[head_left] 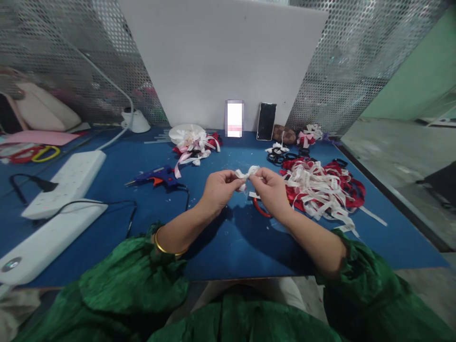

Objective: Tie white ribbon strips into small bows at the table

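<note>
Both my hands meet above the middle of the blue table. My left hand and my right hand each pinch one end of a small white ribbon bow, held a little above the tabletop. A red hair band lies on the table just under my right hand. Right of that hand sits a pile of white and red ribbon pieces. A blue glue gun lies to the left of my left hand, apart from it.
Finished pink and white bows lie by a white plate at the back. Black hair bands and a phone stand near the white board. Two white power strips and cables lie left. A desk lamp stands far left.
</note>
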`<state>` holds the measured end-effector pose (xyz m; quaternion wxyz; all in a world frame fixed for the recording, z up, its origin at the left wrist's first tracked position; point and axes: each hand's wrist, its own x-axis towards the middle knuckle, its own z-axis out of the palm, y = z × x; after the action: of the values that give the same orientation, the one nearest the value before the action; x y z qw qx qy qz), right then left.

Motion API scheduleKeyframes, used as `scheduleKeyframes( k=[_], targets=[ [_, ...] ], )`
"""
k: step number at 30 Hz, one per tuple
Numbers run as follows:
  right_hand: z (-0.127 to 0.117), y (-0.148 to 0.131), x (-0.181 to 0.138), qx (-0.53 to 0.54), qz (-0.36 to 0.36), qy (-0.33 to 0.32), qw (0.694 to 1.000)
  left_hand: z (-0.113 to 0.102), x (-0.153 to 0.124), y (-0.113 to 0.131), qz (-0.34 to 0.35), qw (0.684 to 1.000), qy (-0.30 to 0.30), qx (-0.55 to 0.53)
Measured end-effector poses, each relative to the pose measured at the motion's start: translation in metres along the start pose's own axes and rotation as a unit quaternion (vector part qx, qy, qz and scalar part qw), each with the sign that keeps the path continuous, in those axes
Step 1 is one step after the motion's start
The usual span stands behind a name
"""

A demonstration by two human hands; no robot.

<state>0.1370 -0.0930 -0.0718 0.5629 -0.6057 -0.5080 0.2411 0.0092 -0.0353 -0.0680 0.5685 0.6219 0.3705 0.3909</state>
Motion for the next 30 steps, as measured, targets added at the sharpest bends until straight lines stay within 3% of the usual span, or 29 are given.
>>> scheduleKeyframes(
  k=[22, 27, 30],
  targets=[
    [0.0042, 0.0095, 0.0028, 0.08, 0.039, 0.031, 0.996, 0.0003, -0.0001, 0.0019, -0.019, 0.997, -0.039, -0.065],
    [0.0007, 0.0064, 0.0033, 0.01, -0.026, 0.031, 0.999, 0.0002, -0.0009, -0.0004, -0.013, 0.997, -0.038, -0.071],
    [-0.0012, 0.0056, 0.0041, -0.012, -0.049, 0.026, 0.998, 0.0013, -0.0014, -0.0021, -0.013, 0.998, 0.014, -0.063]
  ],
)
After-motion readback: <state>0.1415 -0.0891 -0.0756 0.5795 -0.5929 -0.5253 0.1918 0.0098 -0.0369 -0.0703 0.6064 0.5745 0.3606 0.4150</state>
